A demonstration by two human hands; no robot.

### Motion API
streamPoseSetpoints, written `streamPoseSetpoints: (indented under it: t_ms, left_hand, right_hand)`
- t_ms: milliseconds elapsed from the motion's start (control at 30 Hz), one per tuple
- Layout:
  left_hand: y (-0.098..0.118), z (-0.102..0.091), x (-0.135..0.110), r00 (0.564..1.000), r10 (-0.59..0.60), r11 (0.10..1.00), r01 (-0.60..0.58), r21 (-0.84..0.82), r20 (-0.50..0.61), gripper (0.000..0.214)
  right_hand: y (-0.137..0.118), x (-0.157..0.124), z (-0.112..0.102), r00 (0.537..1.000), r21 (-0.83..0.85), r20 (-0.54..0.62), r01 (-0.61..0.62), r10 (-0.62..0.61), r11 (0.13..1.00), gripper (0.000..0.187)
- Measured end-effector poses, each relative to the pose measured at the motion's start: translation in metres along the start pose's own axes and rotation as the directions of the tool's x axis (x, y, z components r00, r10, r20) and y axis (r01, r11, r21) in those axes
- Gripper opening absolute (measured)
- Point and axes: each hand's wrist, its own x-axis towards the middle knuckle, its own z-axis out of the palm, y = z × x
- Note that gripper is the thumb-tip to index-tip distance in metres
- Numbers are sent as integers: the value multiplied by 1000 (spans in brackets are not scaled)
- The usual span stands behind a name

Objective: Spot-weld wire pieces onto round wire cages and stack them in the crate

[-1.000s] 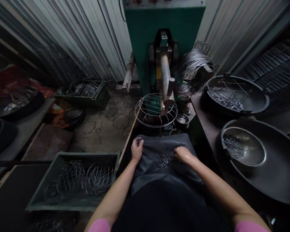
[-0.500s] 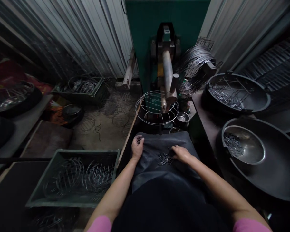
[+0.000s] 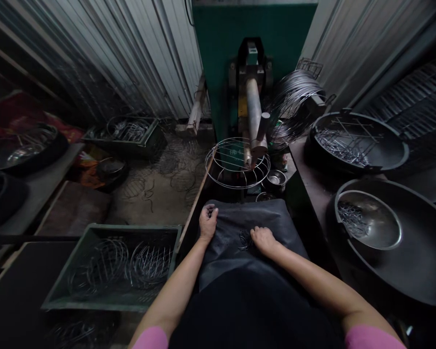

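A dark cloth [image 3: 228, 261] lies over my lap, with a small heap of short bent wire pieces [image 3: 244, 241] on it. My right hand [image 3: 263, 239] rests over the heap's right side, its fingers curled down onto the wires; what lies under the fingertips is hidden. At the cloth's far left corner is my left hand [image 3: 208, 222], fingers curled in, and I cannot make out what they hold, if anything. Beyond the cloth, a round wire rack [image 3: 221, 184] with cross bars sits at the welding machine's arm [image 3: 254, 114].
To the left stands a green crate [image 3: 90, 227] of round wire racks. On the right bench, a large black pan [image 3: 421, 242] holds a steel bowl [image 3: 385, 228] with wire pieces; another pan [image 3: 392, 150] stands behind it. A wire coil [image 3: 298, 92] hangs beside the machine.
My right hand has moved left onto the wire heap and covers more of it. My left hand has stayed at the cloth's far corner. The view has shifted slightly.
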Motion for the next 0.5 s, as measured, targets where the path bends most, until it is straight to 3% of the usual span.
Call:
streamPoseSetpoints:
  t_ms: [300, 500]
  left_hand:
    - [-2, 0, 1, 1000, -9, 1000, 9, 14, -5, 30]
    - [3, 0, -1, 1000, -2, 1000, 2, 31, -1, 30]
  right_hand:
    - [42, -2, -2, 997, 57, 50, -65, 62, 996, 20]
    - [29, -13, -5, 998, 32, 28, -66, 65, 997, 29]
